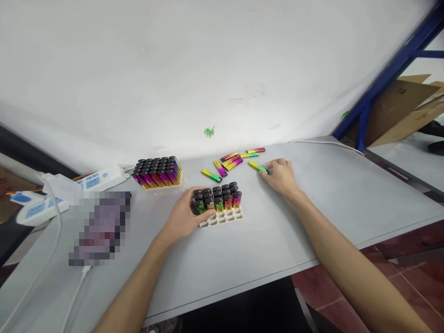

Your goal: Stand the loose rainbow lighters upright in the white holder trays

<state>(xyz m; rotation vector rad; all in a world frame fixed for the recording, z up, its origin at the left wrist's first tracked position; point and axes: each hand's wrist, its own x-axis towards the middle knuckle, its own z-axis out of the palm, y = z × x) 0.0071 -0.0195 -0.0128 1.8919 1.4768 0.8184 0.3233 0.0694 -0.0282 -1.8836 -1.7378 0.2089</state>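
Observation:
A white tray [224,219] with rows of holes stands near the middle of the table, its back rows filled with upright lighters and its front holes bare. My left hand [185,213] is closed round the tray's left end and the lighters there. My right hand [281,176] pinches the dark end of a yellow-green lighter [257,166] lying on the table. Between the hands and the wall lie several loose lighters [231,163] in red, yellow, green and purple. One green-yellow lighter [211,175] lies just behind the tray.
A full block of upright lighters [157,173] stands at the back left. Power strips [100,179] and a blurred-out phone-like object [102,226] with a white cable are on the left. A white wall [208,83] borders the table [260,245]; cardboard boxes [398,106] stand beyond a blue frame at right.

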